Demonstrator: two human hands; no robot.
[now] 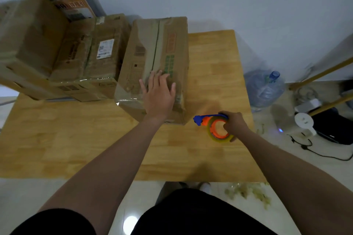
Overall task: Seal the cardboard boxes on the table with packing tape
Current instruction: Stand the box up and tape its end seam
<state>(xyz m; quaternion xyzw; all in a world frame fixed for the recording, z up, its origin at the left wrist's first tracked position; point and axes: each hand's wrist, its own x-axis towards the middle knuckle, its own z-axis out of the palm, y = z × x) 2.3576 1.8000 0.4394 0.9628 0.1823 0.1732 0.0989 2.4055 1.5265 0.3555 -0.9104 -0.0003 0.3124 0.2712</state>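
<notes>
L hand (159, 91) lay flat on top of the nearest box (168, 44), fingers straight & spread, palm pressing down at the box's near end, right over the centre seam. R hand (236, 123) was curled round the tape dispenser (214, 126) (blue cutter arm, orange core, clear roll), fingers hooked into the core. It sat low over the table (95, 139) near the right edge, just beside the box's near-right corner; couldn't tell if it touched the wood. The box stood right of centre w/ its long side running far-to-near and its far end at the table's far edge. The other boxes (103, 49) were packed at the far-left corner, the closest one just beside it. Shiny film showed at the box's near-left corner, so prob. some tape was on there. The seam itself read as a dark line, and I couldn't tell whether it was taped. Step in hand, as I judged it: steadying the box & bringing the tape in for a seam run. Next move prob. called for sticking the free end over the near end wall, then drawing the roll along the seam toward the far edge. L hand would need to hold the flaps shut but clear the tape's path.
</notes>
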